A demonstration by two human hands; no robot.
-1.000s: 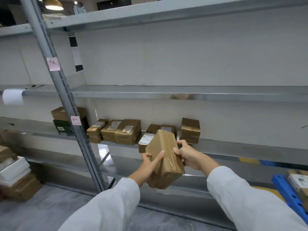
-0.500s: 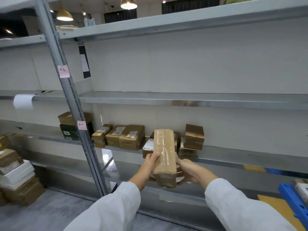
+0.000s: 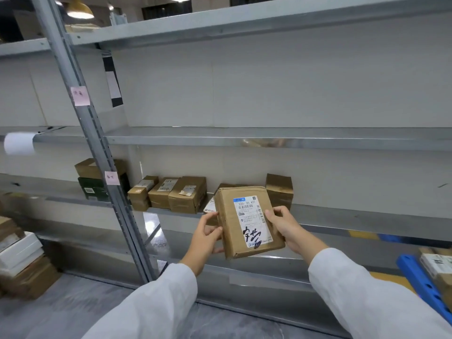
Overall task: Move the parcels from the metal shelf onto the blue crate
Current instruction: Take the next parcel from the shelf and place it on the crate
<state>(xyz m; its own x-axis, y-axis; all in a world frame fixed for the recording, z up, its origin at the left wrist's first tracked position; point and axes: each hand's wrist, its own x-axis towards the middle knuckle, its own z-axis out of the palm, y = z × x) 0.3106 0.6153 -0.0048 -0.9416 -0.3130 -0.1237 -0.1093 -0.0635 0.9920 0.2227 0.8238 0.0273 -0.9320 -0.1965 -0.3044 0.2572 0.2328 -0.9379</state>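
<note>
Now, parcel: brown cardboard, held up between both hands in front of the shelf, resting on nothing. Its white label faces you, with black handwriting at the lower end.

Left grip: clamped on the parcel's left edge, thumb on the front face, fingers behind.

Right grip: clamped on the right edge, thumb beside the label.

Shelf stock, same level, behind the parcel:
- three brown boxes in a touching row, left of your hands;
- one labelled box, mostly hidden by the parcel;
- one taped box, upright against the wall, just right of the parcel;
- green box with a brown box on top, behind the post.

Post: two pink notes, one high, one low.

Crate: blue, at your lower right, well apart from the parcel, with parcels on it.

Floor, far left: stack of boxes, brown and white.
</note>
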